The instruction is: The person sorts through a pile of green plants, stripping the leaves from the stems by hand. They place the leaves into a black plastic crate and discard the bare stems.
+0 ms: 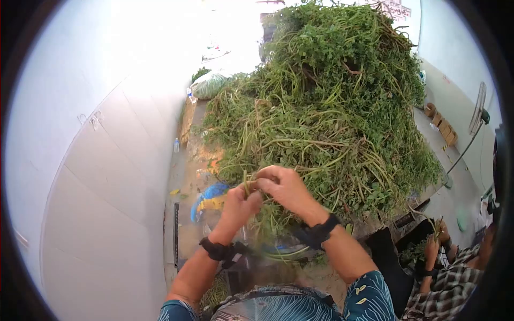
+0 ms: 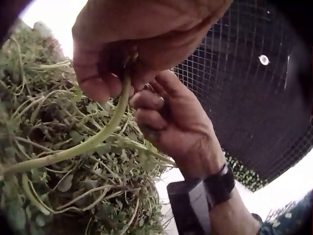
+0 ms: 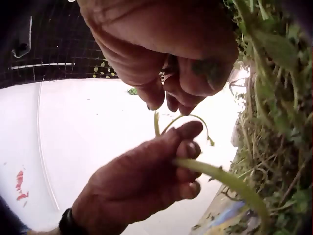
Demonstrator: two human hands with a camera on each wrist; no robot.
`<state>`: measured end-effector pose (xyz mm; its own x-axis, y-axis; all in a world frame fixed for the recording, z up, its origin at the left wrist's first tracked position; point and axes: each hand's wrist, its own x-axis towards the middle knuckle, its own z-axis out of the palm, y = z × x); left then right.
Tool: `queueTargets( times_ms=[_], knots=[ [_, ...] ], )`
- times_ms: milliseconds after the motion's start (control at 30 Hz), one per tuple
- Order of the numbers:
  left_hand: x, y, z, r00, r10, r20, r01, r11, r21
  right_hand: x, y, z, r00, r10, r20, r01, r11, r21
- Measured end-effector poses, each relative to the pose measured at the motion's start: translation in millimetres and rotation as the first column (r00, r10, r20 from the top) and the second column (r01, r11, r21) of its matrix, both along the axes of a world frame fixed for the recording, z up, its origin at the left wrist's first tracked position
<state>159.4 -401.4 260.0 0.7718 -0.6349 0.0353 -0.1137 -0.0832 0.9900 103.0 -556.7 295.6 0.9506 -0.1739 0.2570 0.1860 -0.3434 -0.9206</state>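
The left hand (image 1: 238,209) (image 2: 144,41) (image 3: 134,181) has its thumb and fingers curled round a thick green stem (image 2: 90,143) (image 3: 232,182). Close against it, the right hand (image 1: 286,188) (image 2: 183,125) (image 3: 164,41) has bent fingers and a thumb that pinch a thin stem (image 3: 156,123), seen in the right wrist view. Its exact contact is partly hidden by the fingers. Both hands are in front of a large heap of leafy green stems (image 1: 321,128).
A filled plastic bag (image 1: 210,84) and a bottle (image 1: 191,96) stand at the table's far left. Blue and yellow material (image 1: 211,200) lies left of the hands. At the lower right another person's hands (image 1: 435,243) hold stems. A fan (image 1: 478,109) stands at right.
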Motion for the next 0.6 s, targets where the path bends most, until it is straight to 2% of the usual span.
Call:
queueTargets(
  times_ms=[33,167,300,400,500,533,600],
  knots=[
    [1,2,-7,0.998,0.052,-0.035,-0.056,0.993,-0.108,-6,-8,0,1.0,-0.005,-0.014,0.004,1.0,-0.021],
    [16,22,-2,0.958,0.136,-0.251,-0.204,0.941,-0.27,-28,-28,-2,0.986,-0.046,-0.163,0.042,0.999,-0.028],
    [22,49,33,0.974,0.127,-0.187,-0.188,0.917,-0.352,-23,-42,-36,0.966,-0.058,-0.252,0.061,0.998,0.002],
    [23,60,38,0.991,0.105,-0.089,-0.119,0.978,-0.173,-21,-26,-27,0.966,-0.019,-0.258,0.04,0.996,0.077],
    [15,65,37,0.997,0.012,0.07,-0.009,0.999,-0.042,-13,-5,-17,0.992,0.035,-0.123,-0.015,0.987,0.162],
    [12,65,37,0.998,0.009,0.056,-0.008,1.0,-0.023,-9,2,-12,0.996,0.049,-0.078,-0.034,0.983,0.181],
    [7,64,40,1.0,0.003,0.027,-0.004,1.0,0.011,-3,14,-2,0.996,0.07,-0.055,-0.067,0.996,0.058]
  ],
)
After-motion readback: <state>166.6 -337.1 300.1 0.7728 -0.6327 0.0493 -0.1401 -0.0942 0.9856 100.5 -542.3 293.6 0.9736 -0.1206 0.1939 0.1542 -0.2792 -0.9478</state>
